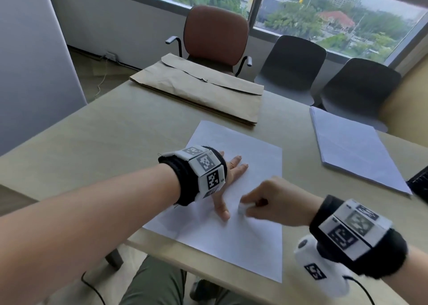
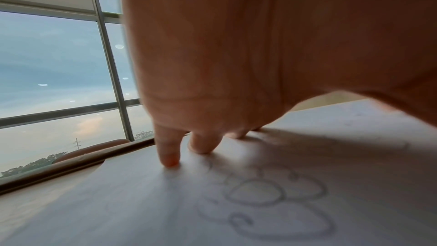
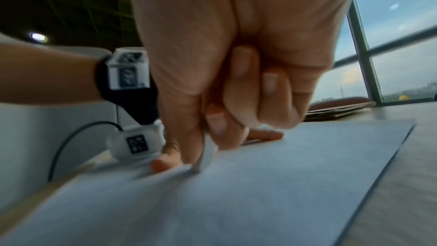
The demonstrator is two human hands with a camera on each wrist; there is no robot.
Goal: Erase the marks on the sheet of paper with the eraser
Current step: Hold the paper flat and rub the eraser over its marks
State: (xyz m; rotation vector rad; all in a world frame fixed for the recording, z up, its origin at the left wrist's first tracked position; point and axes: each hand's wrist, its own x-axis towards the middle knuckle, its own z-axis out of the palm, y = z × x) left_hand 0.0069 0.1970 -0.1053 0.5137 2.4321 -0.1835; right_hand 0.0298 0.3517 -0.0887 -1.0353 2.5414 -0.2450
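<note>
Rubbing looks to be the step in hand: the right hand (image 1: 275, 200) pinches a small white eraser (image 1: 242, 208) between thumb and curled fingers, its lower edge down on the sheet of paper (image 1: 254, 156), which lies near the front edge of the table (image 1: 92, 131). The left hand (image 1: 228, 177) lies flat on the sheet just left of the eraser, fingers straight and spread, thumb pointing toward the near edge, gripping nothing and seemingly pinning the page.

From the head view the sheet reads as almost blank, so progress is hard to judge there. The left wrist view supplies what it lacks: faint pencil marks (image 2: 272, 199), loops and curls, under and near the palm. The right wrist view shows the eraser (image 3: 208, 153) as a thin pale slab wedged against the thumb, with its corner on the paper and the left thumb close by; no marks are legible there through the blur.

The next move probably calls for short strokes over the loops while the flat hand keeps the page from creasing, and it may have to shift aside where it covers the drawing.

Farther off lie a brown envelope (image 1: 199, 89) and, to the right, a stack of paper (image 1: 354, 152).
</note>
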